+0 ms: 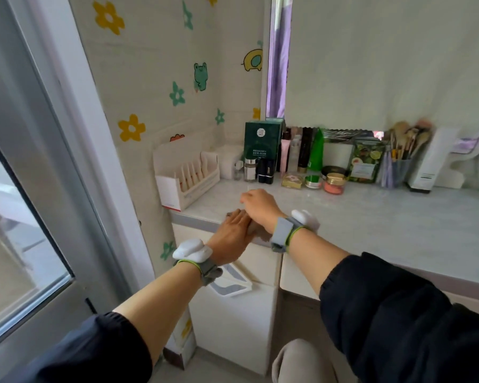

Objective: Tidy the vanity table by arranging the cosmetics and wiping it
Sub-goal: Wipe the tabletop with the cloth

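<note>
- The left hand (233, 230) lies flat, fingers straight and together, pressing on a grey-brown cloth (260, 236) at the front edge of the vanity table (371, 217), near its left corner.
- The right hand (257, 202) crosses just over the left hand's fingertips. Its fingers bend downward toward the tabletop, but whether they pinch the cloth or hold nothing cannot be told.
- The cloth is mostly hidden, showing only between the left hand and the right wrist.
- Each wrist wears a grey strap with a white device, and dark sleeves are pushed up both forearms.
- The cosmetics stand in a row along the back of the table, well apart from the hands:
  - a white organiser box (188, 175) at the left wall
  - a dark green carton (262, 143)
  - a black lipstick (267, 170)
  - a green tube (317, 149)
  - an orange-filled jar (334, 184)
  - a leafy-printed sachet (367, 161)
  - a cup of brushes (401, 164)
  - a tall white box (429, 161)
</note>
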Demonstrator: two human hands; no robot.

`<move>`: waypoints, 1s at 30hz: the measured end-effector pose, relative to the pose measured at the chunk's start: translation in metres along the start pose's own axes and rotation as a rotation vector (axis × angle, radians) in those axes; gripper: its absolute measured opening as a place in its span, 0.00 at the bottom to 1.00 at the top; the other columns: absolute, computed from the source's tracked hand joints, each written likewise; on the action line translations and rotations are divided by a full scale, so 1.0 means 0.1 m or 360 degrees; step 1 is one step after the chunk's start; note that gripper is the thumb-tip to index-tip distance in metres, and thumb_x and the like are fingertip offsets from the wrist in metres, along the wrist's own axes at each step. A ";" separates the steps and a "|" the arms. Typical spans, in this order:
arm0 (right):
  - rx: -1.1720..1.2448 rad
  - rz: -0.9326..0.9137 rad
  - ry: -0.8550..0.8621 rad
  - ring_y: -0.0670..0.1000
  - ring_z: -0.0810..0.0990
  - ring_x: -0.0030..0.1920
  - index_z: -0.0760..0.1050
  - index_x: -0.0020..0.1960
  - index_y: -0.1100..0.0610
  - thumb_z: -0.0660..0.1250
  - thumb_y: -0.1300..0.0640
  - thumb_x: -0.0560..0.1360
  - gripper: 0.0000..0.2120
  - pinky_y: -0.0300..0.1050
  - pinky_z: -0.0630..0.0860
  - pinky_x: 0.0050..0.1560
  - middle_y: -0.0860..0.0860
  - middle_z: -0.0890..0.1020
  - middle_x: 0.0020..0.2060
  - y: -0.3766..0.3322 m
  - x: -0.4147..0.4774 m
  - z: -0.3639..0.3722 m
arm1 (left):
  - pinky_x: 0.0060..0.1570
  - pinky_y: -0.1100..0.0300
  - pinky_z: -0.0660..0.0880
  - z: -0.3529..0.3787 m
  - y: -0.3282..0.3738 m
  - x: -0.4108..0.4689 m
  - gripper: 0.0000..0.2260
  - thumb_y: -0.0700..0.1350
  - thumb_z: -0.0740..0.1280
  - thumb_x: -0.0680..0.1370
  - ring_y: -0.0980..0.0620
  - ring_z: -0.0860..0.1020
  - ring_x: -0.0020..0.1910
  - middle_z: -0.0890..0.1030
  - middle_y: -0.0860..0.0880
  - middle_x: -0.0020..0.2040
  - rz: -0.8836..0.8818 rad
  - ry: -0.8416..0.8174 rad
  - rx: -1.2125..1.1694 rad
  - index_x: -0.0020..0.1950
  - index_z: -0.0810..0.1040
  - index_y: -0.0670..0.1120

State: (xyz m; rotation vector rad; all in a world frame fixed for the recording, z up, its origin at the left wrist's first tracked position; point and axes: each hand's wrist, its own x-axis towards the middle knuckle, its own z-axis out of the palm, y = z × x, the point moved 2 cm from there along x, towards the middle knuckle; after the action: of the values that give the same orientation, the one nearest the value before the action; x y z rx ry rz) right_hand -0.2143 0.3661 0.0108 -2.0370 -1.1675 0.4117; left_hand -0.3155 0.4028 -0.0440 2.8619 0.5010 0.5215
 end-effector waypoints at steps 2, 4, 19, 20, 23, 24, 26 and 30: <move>0.0052 0.0105 0.0044 0.57 0.75 0.47 0.73 0.41 0.60 0.55 0.54 0.79 0.14 0.45 0.69 0.46 0.59 0.78 0.44 0.12 -0.03 -0.20 | 0.73 0.51 0.58 -0.09 0.27 0.00 0.21 0.47 0.58 0.80 0.43 0.65 0.71 0.69 0.41 0.70 -0.0018 0.0051 -0.0218 0.72 0.64 0.41; 0.0278 0.0291 -0.0026 0.56 0.75 0.45 0.71 0.39 0.58 0.56 0.52 0.80 0.14 0.45 0.69 0.45 0.56 0.75 0.39 0.21 -0.05 -0.34 | 0.73 0.56 0.58 -0.17 0.49 0.00 0.21 0.40 0.60 0.79 0.45 0.66 0.69 0.69 0.42 0.68 -0.0006 0.0148 -0.0363 0.72 0.63 0.43; 0.1564 0.0630 -0.0321 0.56 0.81 0.45 0.77 0.50 0.60 0.60 0.60 0.80 0.08 0.49 0.77 0.46 0.58 0.85 0.38 0.50 -0.15 -0.89 | 0.71 0.52 0.64 -0.51 0.82 0.30 0.54 0.44 0.74 0.67 0.46 0.52 0.78 0.44 0.48 0.79 -0.0026 0.0102 -0.0279 0.78 0.35 0.49; 0.1600 0.0612 -0.0293 0.55 0.80 0.43 0.77 0.50 0.60 0.59 0.61 0.81 0.08 0.47 0.77 0.44 0.56 0.85 0.33 0.50 -0.16 -0.93 | 0.72 0.50 0.62 -0.52 0.81 0.31 0.54 0.44 0.74 0.67 0.47 0.50 0.78 0.44 0.49 0.79 -0.0090 0.0057 -0.0286 0.78 0.36 0.50; 0.1645 0.0565 -0.0200 0.52 0.80 0.38 0.76 0.54 0.59 0.57 0.60 0.81 0.09 0.43 0.75 0.40 0.53 0.83 0.29 0.51 -0.15 -1.05 | 0.73 0.49 0.61 -0.53 0.76 0.37 0.52 0.43 0.74 0.68 0.46 0.52 0.77 0.48 0.48 0.79 -0.0240 -0.0059 -0.0452 0.78 0.38 0.48; 0.1650 0.0554 -0.0174 0.51 0.80 0.35 0.76 0.52 0.58 0.57 0.60 0.81 0.09 0.43 0.74 0.38 0.52 0.83 0.27 0.51 -0.16 -1.10 | 0.69 0.51 0.66 -0.54 0.77 0.40 0.51 0.42 0.73 0.69 0.44 0.57 0.76 0.52 0.48 0.78 -0.0295 -0.0092 -0.0555 0.78 0.39 0.48; 0.1751 0.0532 -0.0136 0.51 0.81 0.32 0.75 0.46 0.58 0.56 0.59 0.81 0.10 0.43 0.74 0.39 0.53 0.82 0.26 0.51 -0.17 -1.18 | 0.58 0.56 0.73 -0.56 0.80 0.44 0.49 0.39 0.73 0.70 0.43 0.68 0.69 0.62 0.49 0.73 -0.0433 -0.0192 -0.0876 0.79 0.41 0.49; 0.1888 0.0506 -0.0090 0.55 0.81 0.38 0.74 0.47 0.60 0.56 0.58 0.81 0.10 0.47 0.75 0.44 0.57 0.81 0.37 0.48 -0.21 -1.36 | 0.67 0.48 0.68 -0.60 0.92 0.57 0.48 0.36 0.73 0.68 0.40 0.71 0.66 0.65 0.47 0.73 -0.0555 -0.0256 -0.1592 0.79 0.46 0.49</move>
State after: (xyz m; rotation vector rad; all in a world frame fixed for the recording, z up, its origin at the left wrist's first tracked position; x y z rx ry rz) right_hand -0.1156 0.2737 0.0653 -1.1241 -0.3859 1.0225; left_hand -0.2609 0.3460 0.0514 1.7976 0.5011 0.3313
